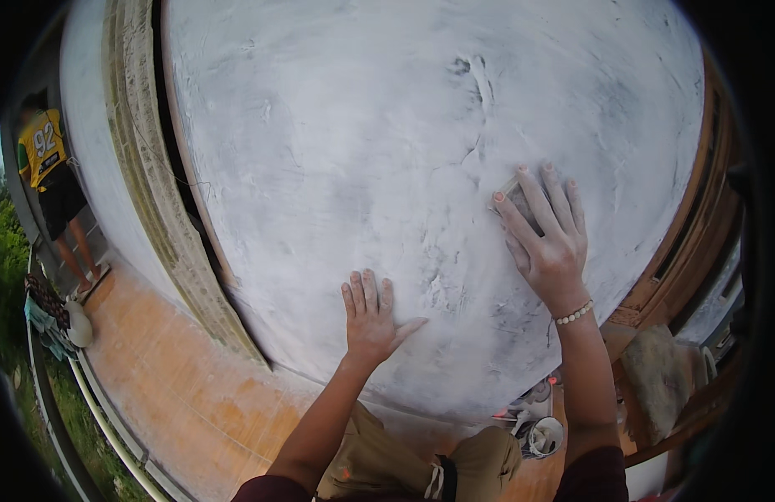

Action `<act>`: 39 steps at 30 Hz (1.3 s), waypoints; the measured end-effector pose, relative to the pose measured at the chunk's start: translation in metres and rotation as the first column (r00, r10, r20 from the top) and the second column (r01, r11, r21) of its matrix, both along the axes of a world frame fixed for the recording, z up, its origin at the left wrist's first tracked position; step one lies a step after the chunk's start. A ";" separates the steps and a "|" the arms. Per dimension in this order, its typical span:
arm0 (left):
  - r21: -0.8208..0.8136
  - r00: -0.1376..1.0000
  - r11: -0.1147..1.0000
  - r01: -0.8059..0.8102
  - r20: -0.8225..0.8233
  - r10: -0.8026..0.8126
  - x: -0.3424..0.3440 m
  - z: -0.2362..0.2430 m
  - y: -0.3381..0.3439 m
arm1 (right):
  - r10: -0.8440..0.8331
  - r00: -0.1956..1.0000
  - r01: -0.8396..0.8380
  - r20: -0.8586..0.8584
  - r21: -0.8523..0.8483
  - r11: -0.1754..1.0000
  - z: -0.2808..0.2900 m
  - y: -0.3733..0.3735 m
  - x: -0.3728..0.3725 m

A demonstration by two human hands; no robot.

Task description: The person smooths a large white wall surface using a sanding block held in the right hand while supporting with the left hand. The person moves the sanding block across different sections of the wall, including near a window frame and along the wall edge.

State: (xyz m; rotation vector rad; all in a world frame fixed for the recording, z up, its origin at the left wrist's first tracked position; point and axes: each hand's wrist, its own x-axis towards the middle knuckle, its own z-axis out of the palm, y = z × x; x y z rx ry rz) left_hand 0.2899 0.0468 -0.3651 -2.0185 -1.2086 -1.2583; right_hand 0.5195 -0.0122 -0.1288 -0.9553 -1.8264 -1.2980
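Note:
A large upright wall panel [337,134], smeared white and grey with filler, stands in front of me. My left hand [372,322] lies flat on its lower part, fingers spread, holding nothing. Higher up and to the right, my right hand [555,238] presses a dark grey flat piece, which looks like sandpaper [523,201], against the surface. The fingers cover much of that piece, and its edge shows between thumb and forefinger. White dust coats both hands. Rough ridges of filler [481,84] run above the right hand.
A weathered wooden post [157,176] borders the panel on the left; a brown wooden frame [684,226] borders it on the right. A bucket [544,437] stands by my knee. A person [48,155] in a yellow shirt stands far left, near a railing [94,410] along the dusty orange floor [186,376].

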 end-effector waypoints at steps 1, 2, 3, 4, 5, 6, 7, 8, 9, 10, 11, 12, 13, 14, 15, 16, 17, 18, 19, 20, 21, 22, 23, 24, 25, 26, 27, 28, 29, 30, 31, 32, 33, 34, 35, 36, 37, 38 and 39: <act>-0.047 1.000 0.999 -0.015 0.006 0.015 -0.002 -0.002 0.001 | -0.045 0.995 0.055 -0.089 0.108 0.993 0.022 0.006 0.012; -0.047 0.999 0.999 -0.016 0.029 0.018 -0.003 -0.001 0.006 | -0.074 0.990 0.098 -0.117 0.212 0.972 0.049 0.016 0.020; -0.115 0.999 0.993 -0.029 0.027 0.033 -0.005 -0.003 0.004 | -0.081 0.985 0.118 -0.150 0.256 0.960 0.073 0.023 0.024; -0.094 0.999 0.995 -0.028 0.032 0.031 -0.004 -0.003 0.004 | -0.029 0.991 0.073 -0.130 0.341 0.937 0.098 0.035 0.022; -0.118 0.999 0.992 -0.040 0.016 0.042 -0.002 -0.003 0.004 | -0.008 0.991 0.060 -0.134 0.389 0.919 0.116 0.044 0.015; -0.139 0.998 0.989 -0.055 0.017 0.058 0.000 -0.003 0.002 | 0.016 0.993 0.034 -0.121 0.401 0.916 0.123 0.051 0.004; -0.169 0.999 0.984 -0.049 0.003 0.050 0.002 -0.004 0.001 | 0.035 0.994 0.010 -0.107 0.398 0.917 0.128 0.060 -0.011; -0.191 0.999 0.981 -0.045 0.010 0.047 0.004 -0.004 0.000 | 0.057 0.995 -0.019 -0.085 0.396 0.918 0.131 0.064 -0.025; -0.218 0.999 0.975 -0.039 0.015 0.043 0.008 -0.006 -0.003 | 0.082 0.995 -0.061 -0.050 0.328 0.943 0.120 0.065 -0.041; -0.227 0.999 0.973 -0.034 0.028 0.041 0.009 -0.007 -0.004 | 0.125 0.992 -0.116 -0.018 0.256 0.960 0.102 0.061 -0.052; -0.228 0.999 0.973 -0.027 0.039 0.037 0.009 -0.007 -0.004 | 0.140 0.990 -0.142 0.020 0.151 0.978 0.081 0.052 -0.059; -0.252 0.998 0.967 -0.025 0.044 0.038 0.009 -0.008 -0.003 | 0.178 0.982 -0.181 0.062 0.040 0.983 0.060 0.042 -0.065; -0.215 0.999 0.976 -0.019 0.029 0.026 0.007 -0.008 -0.003 | 0.171 0.981 -0.157 0.093 -0.140 0.978 0.053 0.036 -0.066; -0.195 1.000 0.980 -0.022 0.009 0.024 0.006 -0.009 -0.003 | 0.168 0.981 -0.167 0.094 -0.021 0.986 0.055 0.032 -0.059; -0.191 1.000 0.981 -0.030 -0.003 0.030 0.003 -0.009 -0.002 | 0.120 0.988 -0.124 0.092 0.035 0.992 0.063 0.029 -0.048; -0.164 0.999 0.986 -0.031 -0.022 0.027 0.001 -0.010 -0.001 | 0.062 0.995 -0.070 0.079 0.104 0.992 0.074 0.026 -0.036; -0.157 0.999 0.987 -0.036 -0.035 0.031 -0.001 -0.011 -0.001 | 0.026 0.999 -0.030 0.019 0.201 0.979 0.094 0.029 -0.025; -0.126 0.999 0.991 -0.040 -0.039 0.036 -0.001 -0.011 0.000 | 0.049 0.999 -0.048 0.002 0.265 0.963 0.111 0.038 -0.021; -0.118 0.999 0.992 -0.035 -0.028 0.032 -0.001 -0.012 0.001 | 0.058 0.998 -0.044 -0.033 0.329 0.943 0.125 0.046 -0.018; -0.090 1.000 0.996 -0.027 -0.016 0.026 -0.001 -0.013 0.001 | 0.070 0.993 -0.029 -0.096 0.378 0.925 0.131 0.051 -0.015; -0.065 1.000 0.998 -0.018 -0.003 0.017 0.000 -0.014 0.002 | 0.091 0.990 -0.039 -0.109 0.409 0.912 0.130 0.058 -0.019; -0.077 1.000 0.997 -0.019 0.000 0.019 0.001 -0.016 0.003 | 0.094 0.990 -0.050 -0.104 0.367 0.929 0.121 0.061 -0.024; -0.092 1.000 0.995 -0.024 0.008 0.025 0.001 -0.019 0.003 | 0.099 0.991 -0.064 -0.093 0.321 0.945 0.104 0.062 -0.030; -0.133 0.999 0.991 -0.032 0.024 0.036 0.002 -0.021 0.003 | 0.077 0.992 -0.053 -0.097 0.230 0.972 0.084 0.061 -0.035; -0.127 0.998 0.991 -0.037 0.039 0.042 0.002 -0.024 0.002 | 0.112 0.993 -0.104 -0.042 0.150 0.983 0.056 0.057 -0.041; -0.145 0.997 0.989 -0.037 0.063 0.047 0.003 -0.027 0.002 | 0.058 0.998 -0.058 0.003 -0.037 0.998 0.023 0.049 -0.044; -0.174 0.994 0.984 -0.038 0.094 0.055 0.004 -0.029 0.001 | 0.119 0.992 -0.116 0.047 -0.066 0.991 -0.008 0.040 -0.044; -0.135 0.995 0.990 -0.031 0.089 0.043 0.005 -0.031 0.001 | 0.090 0.991 -0.068 0.095 -0.210 0.975 -0.039 0.030 -0.042; -0.110 0.995 0.994 -0.028 0.090 0.038 0.004 -0.033 0.001 | 0.107 0.981 -0.068 0.161 -0.233 0.970 -0.066 0.020 -0.037; -0.084 0.995 0.996 -0.028 0.090 0.036 0.002 -0.035 -0.002 | 0.107 0.970 -0.035 0.218 -0.308 0.951 -0.088 0.010 -0.029; -0.176 0.996 0.983 -0.052 0.068 0.065 0.000 -0.037 -0.006 | 0.099 0.964 -0.018 0.246 -0.310 0.951 -0.102 0.004 -0.019; -0.261 0.995 0.962 -0.080 0.042 0.095 -0.004 -0.038 -0.010 | 0.098 0.960 -0.012 0.263 -0.310 0.951 -0.110 -0.003 -0.008; -0.353 0.992 0.928 -0.115 0.012 0.127 -0.008 -0.038 -0.014 | 0.115 0.961 -0.053 0.250 -0.244 0.968 -0.111 -0.006 0.003; -0.452 0.989 0.883 -0.126 0.006 0.145 -0.012 -0.038 -0.018 | 0.036 0.967 0.032 0.253 -0.259 0.965 -0.104 -0.009 0.015; -0.553 0.986 0.821 -0.143 -0.008 0.166 -0.018 -0.037 -0.021 | -0.001 0.979 0.036 0.203 -0.168 0.985 -0.092 -0.012 0.025; -0.578 0.982 0.800 -0.160 -0.009 0.190 -0.020 -0.036 -0.024 | -0.080 0.993 0.087 0.091 -0.081 0.993 -0.073 -0.011 0.035; -0.610 0.978 0.774 -0.170 -0.010 0.206 -0.021 -0.035 -0.025 | -0.138 0.990 0.140 -0.041 0.044 0.989 -0.049 -0.007 0.045; -0.575 0.975 0.797 -0.183 0.000 0.223 -0.021 -0.033 -0.026 | -0.110 0.982 0.133 -0.155 0.145 0.980 -0.023 -0.001 0.053; -0.590 0.968 0.779 -0.214 -0.020 0.251 -0.020 -0.030 -0.027 | -0.127 0.944 0.192 -0.305 0.194 0.962 0.001 0.005 0.056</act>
